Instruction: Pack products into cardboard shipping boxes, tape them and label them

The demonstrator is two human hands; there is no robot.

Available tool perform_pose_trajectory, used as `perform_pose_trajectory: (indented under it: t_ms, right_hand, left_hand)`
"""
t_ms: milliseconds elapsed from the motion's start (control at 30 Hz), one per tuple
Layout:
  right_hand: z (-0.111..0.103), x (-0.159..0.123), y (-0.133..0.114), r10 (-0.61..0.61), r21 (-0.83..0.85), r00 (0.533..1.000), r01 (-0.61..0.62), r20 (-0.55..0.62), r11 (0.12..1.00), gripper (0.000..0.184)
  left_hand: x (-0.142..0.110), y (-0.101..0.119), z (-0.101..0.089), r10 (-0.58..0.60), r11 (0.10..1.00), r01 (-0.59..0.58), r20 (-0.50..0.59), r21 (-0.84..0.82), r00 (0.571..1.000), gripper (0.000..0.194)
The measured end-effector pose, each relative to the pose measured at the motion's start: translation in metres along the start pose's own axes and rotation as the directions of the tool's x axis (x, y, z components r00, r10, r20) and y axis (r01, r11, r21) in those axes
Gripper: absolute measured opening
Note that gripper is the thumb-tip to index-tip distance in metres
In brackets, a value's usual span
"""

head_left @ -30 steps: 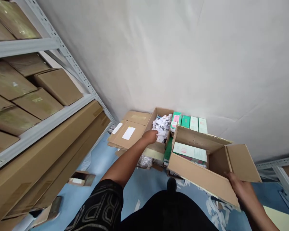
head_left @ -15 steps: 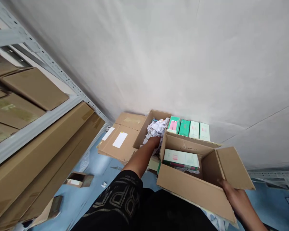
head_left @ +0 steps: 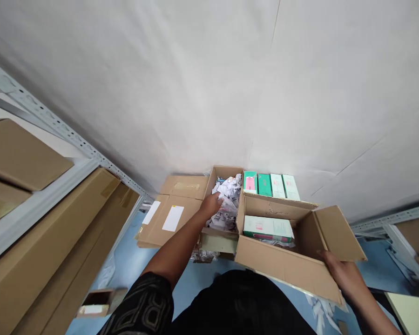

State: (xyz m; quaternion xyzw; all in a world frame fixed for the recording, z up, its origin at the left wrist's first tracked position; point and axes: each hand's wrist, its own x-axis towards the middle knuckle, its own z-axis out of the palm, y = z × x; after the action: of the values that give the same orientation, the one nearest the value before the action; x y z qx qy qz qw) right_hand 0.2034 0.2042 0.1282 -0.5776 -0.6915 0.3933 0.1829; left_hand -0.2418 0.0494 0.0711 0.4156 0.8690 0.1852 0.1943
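Two hands engaged: my right hand (head_left: 340, 274) fingers grip the open carton (head_left: 286, 265); my left hand (head_left: 210, 204) fingers rest curled on crumpled paper (head_left: 228, 197).

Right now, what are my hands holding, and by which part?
The right hand grips the open cardboard box by its near right corner. The left hand reaches into the crumpled paper in another box; whether it grips any cannot be told.
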Motion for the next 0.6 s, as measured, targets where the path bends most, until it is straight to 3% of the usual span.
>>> perform_pose_trajectory:
  t_ms: [67, 133, 200, 233, 333, 367, 433, 467, 533, 600]
  right_hand:
    - [0.001, -0.014, -0.005, -0.009, 0.0, 0.999, 0.009, -0.051, 1.0, 0.053]
    - [0.003, -0.028, -0.01, 0.022, -0.015, 0.994, -0.024, -0.102, 1.0, 0.052]
    - [0.005, -0.042, -0.015, 0.13, -0.048, 0.986, -0.136, -0.108, 0.99, 0.049]
    - [0.006, -0.049, -0.017, 0.184, -0.064, 0.978, -0.191, -0.102, 0.98, 0.048]
    - [0.01, -0.067, -0.023, 0.19, -0.058, 0.972, -0.199, -0.135, 0.978, 0.045]
    - [0.011, -0.072, -0.024, 0.149, -0.04, 0.976, -0.157, -0.16, 0.987, 0.046]
    - [0.012, -0.082, -0.026, 0.094, -0.017, 0.976, -0.099, -0.196, 0.995, 0.047]
    - [0.012, -0.087, -0.025, 0.094, -0.013, 0.975, -0.099, -0.201, 0.995, 0.047]
    - [0.01, -0.095, -0.021, 0.112, -0.008, 0.972, -0.116, -0.208, 0.993, 0.048]
    - [0.004, -0.104, -0.013, 0.115, 0.011, 0.964, -0.116, -0.239, 0.993, 0.048]
  left_hand:
    - [-0.016, -0.012, -0.022, -0.059, 0.958, 0.016, -0.143, -0.286, 0.988, 0.029]
    - [-0.035, -0.017, -0.044, -0.18, 0.767, -0.051, -0.292, -0.64, 0.939, 0.031]
    - [-0.057, -0.01, -0.068, -0.253, 0.588, -0.197, -0.41, -0.784, 0.876, 0.034]
    - [-0.069, -0.002, -0.079, -0.22, 0.563, -0.28, -0.468, -0.777, 0.856, 0.034]
    - [-0.101, 0.038, -0.102, 0.137, 0.642, -0.511, -0.57, -0.571, 0.81, 0.024]
    - [-0.109, 0.054, -0.103, 0.338, 0.66, -0.594, -0.523, -0.46, 0.782, 0.02]
    - [-0.119, 0.085, -0.097, 0.652, 0.623, -0.734, -0.339, -0.268, 0.678, 0.021]
    - [-0.122, 0.098, -0.091, 0.725, 0.607, -0.769, -0.256, -0.201, 0.64, 0.028]
    - [-0.125, 0.116, -0.076, 0.781, 0.589, -0.798, -0.162, -0.129, 0.603, 0.051]
    - [-0.127, 0.124, -0.065, 0.801, 0.563, -0.819, -0.169, -0.112, 0.574, 0.066]
